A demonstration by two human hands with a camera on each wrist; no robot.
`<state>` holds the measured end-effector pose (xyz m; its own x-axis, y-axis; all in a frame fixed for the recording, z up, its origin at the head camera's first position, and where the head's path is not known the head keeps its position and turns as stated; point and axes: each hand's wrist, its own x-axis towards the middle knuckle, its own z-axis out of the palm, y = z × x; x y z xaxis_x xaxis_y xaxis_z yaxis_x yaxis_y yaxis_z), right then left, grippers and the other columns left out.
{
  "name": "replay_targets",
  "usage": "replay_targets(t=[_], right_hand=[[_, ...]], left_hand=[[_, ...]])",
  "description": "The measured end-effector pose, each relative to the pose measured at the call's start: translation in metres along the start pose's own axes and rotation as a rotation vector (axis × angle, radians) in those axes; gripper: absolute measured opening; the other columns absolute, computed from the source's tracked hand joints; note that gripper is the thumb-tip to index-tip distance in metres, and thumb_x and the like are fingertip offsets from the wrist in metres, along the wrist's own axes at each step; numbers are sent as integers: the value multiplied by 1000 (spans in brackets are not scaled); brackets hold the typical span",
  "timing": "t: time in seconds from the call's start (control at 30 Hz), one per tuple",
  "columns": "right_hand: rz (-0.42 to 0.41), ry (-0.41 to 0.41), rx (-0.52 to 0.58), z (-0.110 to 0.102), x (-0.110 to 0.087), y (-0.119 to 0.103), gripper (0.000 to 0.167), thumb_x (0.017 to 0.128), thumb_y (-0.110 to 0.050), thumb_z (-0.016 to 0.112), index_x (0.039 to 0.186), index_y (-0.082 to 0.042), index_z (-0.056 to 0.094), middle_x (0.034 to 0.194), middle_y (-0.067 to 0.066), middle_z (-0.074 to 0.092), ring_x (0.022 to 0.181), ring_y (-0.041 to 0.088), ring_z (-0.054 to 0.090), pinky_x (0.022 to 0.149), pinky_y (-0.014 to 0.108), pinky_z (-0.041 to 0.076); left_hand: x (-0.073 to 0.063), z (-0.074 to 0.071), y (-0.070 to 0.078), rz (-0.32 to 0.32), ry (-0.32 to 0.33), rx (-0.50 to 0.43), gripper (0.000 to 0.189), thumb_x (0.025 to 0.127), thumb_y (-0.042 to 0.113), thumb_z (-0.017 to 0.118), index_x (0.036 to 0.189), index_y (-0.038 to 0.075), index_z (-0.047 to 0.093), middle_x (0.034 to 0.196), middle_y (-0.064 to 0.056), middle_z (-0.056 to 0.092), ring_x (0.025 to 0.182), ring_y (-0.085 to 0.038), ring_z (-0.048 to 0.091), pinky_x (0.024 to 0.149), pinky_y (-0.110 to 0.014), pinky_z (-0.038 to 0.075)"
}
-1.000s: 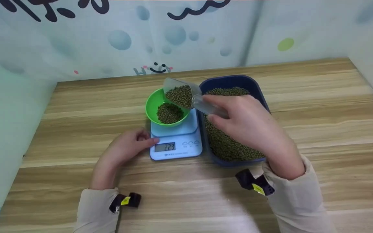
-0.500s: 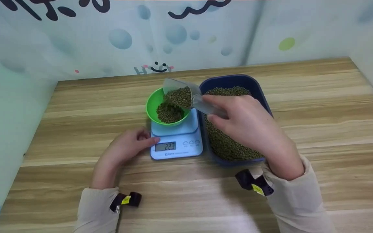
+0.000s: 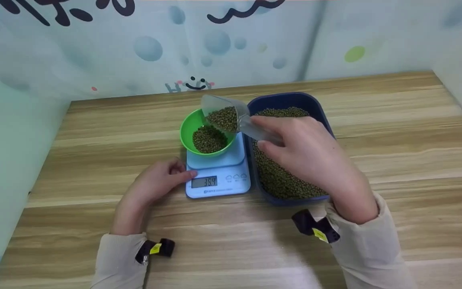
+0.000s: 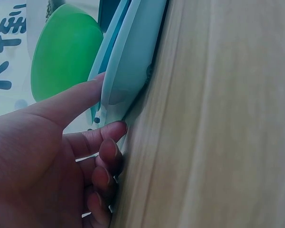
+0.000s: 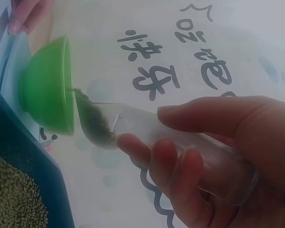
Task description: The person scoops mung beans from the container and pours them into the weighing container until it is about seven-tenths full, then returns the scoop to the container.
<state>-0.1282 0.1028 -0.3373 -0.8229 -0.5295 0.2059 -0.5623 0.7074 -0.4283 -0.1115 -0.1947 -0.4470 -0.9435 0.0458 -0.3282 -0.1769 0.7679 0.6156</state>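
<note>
In the head view my right hand grips the handle of a clear plastic scoop, its mouth tilted over a green bowl. Mung beans lie in the scoop, and a small heap of beans fills the bowl's bottom. A few beans sit at the scoop's lip in the right wrist view. The bowl stands on a light-blue kitchen scale, whose lit digits are hard to read. At the scale's left corner my left hand pinches the edge, thumb on top and index finger against the lower side.
Against the scale's right side stands a dark blue tub of mung beans, partly under my right forearm. The wood-grain table ends at a printed backdrop. A camera is strapped to each wrist.
Half a second ago beans were falling from the scoop; the bowl's heap is slightly larger now. The scale's reading has changed from about 223 to one starting with 3. Both hands stay nearly in place.
</note>
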Motion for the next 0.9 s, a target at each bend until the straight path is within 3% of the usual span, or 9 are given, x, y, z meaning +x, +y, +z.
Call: replay_targets(t=[0.6,0.9], right_hand=[[-4,13,-2,1,0,-1,39,86,-20,57,124,-19,53,102,-1,61,59,12,47,49,27,37],[-36,40,-3,3,1,2,38,84,-20,59,123,-18,55,110,0,60,74,13,52,64,30,41]], left_hand=[[-1,-1,0,-25,-9,4,53,71,65,57,88,14,56,72,-3,49,66,-19,43,56,-31,35],[0,0,1,-21,6,29,52,72,63,57,87,14,57,68,-1,47,64,-18,42,56,-31,33]])
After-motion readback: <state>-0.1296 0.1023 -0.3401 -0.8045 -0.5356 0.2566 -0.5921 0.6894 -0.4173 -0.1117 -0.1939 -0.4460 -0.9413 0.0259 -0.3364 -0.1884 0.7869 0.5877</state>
